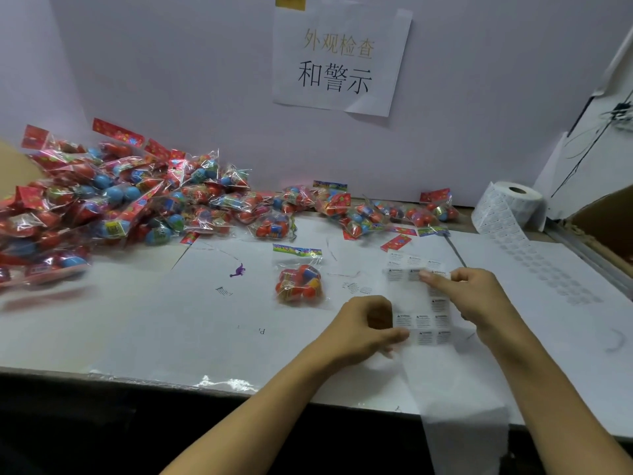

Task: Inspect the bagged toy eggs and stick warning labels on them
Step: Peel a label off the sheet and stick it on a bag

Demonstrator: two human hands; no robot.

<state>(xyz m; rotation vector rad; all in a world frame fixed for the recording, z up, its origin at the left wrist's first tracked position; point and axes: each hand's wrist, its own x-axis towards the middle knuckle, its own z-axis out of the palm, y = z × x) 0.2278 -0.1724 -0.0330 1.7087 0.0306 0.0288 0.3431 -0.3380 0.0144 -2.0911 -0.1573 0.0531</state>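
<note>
Bagged toy eggs [298, 282], one packet with a green header card, lie flat on the white tabletop [137, 323] just left of the person's hands, untouched for now. The step in hand looks like peeling: the left hand [368, 329] has its fingers curled, thumb and forefinger pinching the near edge of the label strip [421, 325], while the right hand [471, 296] pinches at a label higher up the strip, apparently lifting one off the backing. Next, I would guess, the freed label has to be carried left and pressed onto the packet, which calls for a clean peel and a flat spot on the crinkly film. A big heap of bags [102, 204] crowds the far left, and more bags [387, 210] line the back wall, with the label roll [510, 207] at the far right. The tabletop around the single packet gives open room; the front edge sits close under the forearms, and the strip's bare tail hangs over it.
</note>
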